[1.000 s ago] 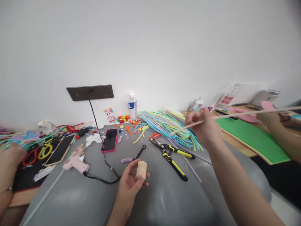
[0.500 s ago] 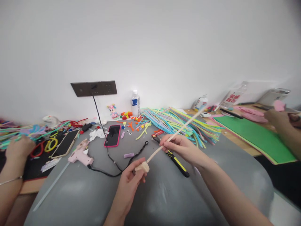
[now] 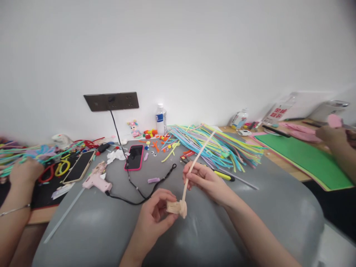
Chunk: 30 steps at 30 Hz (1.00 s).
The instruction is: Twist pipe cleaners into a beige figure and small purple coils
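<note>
Held a small wooden block (image 3: 175, 207) in the left hand (image 3: 155, 217), thumb and fingers closed on it, low above the grey table (image 3: 250, 215) near its front edge. Pinched a thin wooden stick (image 3: 198, 155) in the right hand (image 3: 204, 180), fingers narrow around the lower part, the long end tilted up and away. Set the lower tip of the stick against the top of the block; seemingly the joining step, not possible to tell whether already seated. Called for a steady block and a straight push along the stick. Behind, stood a water bottle (image 3: 160, 118) with cap on by the wall, contents not possible to tell. Lay nearby a pile of pipe cleaners (image 3: 222, 144) and a pink glue gun (image 3: 96, 180).
</note>
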Each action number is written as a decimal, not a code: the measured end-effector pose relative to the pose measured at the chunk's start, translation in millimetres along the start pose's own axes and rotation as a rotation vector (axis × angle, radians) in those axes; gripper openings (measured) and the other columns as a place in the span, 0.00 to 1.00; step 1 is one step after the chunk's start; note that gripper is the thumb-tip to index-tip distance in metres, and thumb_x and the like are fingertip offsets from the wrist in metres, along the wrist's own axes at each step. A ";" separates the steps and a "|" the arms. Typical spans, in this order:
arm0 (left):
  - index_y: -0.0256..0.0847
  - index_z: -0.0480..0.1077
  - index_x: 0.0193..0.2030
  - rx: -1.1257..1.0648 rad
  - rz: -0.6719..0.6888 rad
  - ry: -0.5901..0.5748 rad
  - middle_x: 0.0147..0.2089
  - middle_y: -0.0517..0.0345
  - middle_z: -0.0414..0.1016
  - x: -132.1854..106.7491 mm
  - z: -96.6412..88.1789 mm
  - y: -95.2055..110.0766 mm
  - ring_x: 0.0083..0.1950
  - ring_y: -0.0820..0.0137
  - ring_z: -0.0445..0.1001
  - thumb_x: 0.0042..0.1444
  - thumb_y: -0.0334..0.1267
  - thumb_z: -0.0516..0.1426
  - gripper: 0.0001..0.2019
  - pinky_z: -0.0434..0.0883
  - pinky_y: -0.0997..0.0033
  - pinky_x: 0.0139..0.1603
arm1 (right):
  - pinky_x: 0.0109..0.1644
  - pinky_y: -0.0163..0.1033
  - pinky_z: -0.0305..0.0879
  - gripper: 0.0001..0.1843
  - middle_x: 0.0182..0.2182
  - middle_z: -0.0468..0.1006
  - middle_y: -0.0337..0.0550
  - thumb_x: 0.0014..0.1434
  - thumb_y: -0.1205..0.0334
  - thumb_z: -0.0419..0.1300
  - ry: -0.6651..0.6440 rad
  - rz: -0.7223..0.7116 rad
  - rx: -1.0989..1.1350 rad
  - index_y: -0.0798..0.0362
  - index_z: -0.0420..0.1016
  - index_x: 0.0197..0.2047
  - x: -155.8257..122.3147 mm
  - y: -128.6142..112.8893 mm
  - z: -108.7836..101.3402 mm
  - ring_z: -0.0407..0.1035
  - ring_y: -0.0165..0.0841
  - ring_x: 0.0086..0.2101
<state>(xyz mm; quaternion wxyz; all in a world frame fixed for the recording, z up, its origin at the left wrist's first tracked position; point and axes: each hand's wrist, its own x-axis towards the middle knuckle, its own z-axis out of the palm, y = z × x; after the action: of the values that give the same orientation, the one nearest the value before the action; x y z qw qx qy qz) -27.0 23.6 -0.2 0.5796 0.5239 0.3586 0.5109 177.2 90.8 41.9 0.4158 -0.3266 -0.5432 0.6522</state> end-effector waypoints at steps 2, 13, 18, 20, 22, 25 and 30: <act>0.40 0.74 0.42 -0.031 -0.055 -0.043 0.42 0.52 0.73 -1.8 0.7 1.5 0.39 0.67 0.76 0.53 0.36 0.65 0.10 0.75 0.69 0.41 | 0.33 0.35 0.67 0.18 0.29 0.74 0.37 0.57 0.48 0.67 -0.011 -0.004 -0.008 0.52 0.70 0.40 0.6 -0.5 2.0 0.69 0.28 0.27; 0.42 0.75 0.43 -0.154 -0.049 -0.113 0.43 0.55 0.70 -3.2 3.2 5.8 0.38 0.71 0.73 0.55 0.36 0.65 0.09 0.71 0.75 0.37 | 0.34 0.35 0.66 0.15 0.28 0.71 0.36 0.60 0.50 0.65 0.012 -0.085 -0.106 0.52 0.70 0.41 0.3 -3.0 7.8 0.67 0.28 0.28; 0.41 0.74 0.43 -0.196 -0.090 -0.142 0.41 0.56 0.69 -3.9 3.3 6.8 0.36 0.73 0.70 0.54 0.43 0.65 0.12 0.70 0.77 0.34 | 0.34 0.36 0.65 0.14 0.29 0.70 0.36 0.60 0.51 0.65 -0.027 -0.079 -0.109 0.52 0.70 0.42 0.5 -3.8 8.8 0.67 0.29 0.29; 0.39 0.73 0.41 -0.193 -0.090 -0.147 0.40 0.56 0.69 -3.8 3.8 6.4 0.35 0.74 0.69 0.55 0.46 0.65 0.14 0.70 0.77 0.32 | 0.35 0.35 0.65 0.14 0.29 0.71 0.36 0.60 0.52 0.65 -0.046 -0.084 -0.103 0.52 0.70 0.42 0.9 -3.3 9.0 0.67 0.29 0.30; 0.38 0.72 0.40 -0.182 -0.103 -0.143 0.40 0.56 0.68 -2.9 4.6 5.9 0.34 0.74 0.69 0.55 0.46 0.65 0.14 0.69 0.77 0.31 | 0.35 0.35 0.65 0.13 0.30 0.71 0.37 0.61 0.53 0.64 -0.064 -0.090 -0.098 0.52 0.71 0.43 1.0 -2.7 9.4 0.67 0.29 0.30; 0.38 0.70 0.37 -0.163 -0.131 -0.143 0.37 0.57 0.66 -1.1 5.8 5.1 0.32 0.75 0.67 0.54 0.45 0.65 0.14 0.68 0.77 0.29 | 0.35 0.35 0.66 0.13 0.30 0.72 0.37 0.61 0.53 0.64 -0.085 -0.093 -0.096 0.52 0.71 0.43 0.6 -2.5 10.6 0.67 0.28 0.30; 0.38 0.68 0.37 -0.152 -0.155 -0.157 0.37 0.58 0.66 -0.7 5.9 3.8 0.31 0.75 0.65 0.54 0.44 0.65 0.13 0.65 0.77 0.29 | 0.36 0.35 0.66 0.13 0.30 0.71 0.37 0.61 0.53 0.64 -0.096 -0.089 -0.082 0.53 0.71 0.43 0.0 -4.1 12.9 0.67 0.28 0.30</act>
<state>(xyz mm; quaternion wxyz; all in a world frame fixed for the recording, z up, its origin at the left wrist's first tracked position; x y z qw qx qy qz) -22.4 21.2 4.5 0.6814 0.4877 0.3118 0.4479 166.6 85.4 48.5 0.4041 -0.2875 -0.6027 0.6251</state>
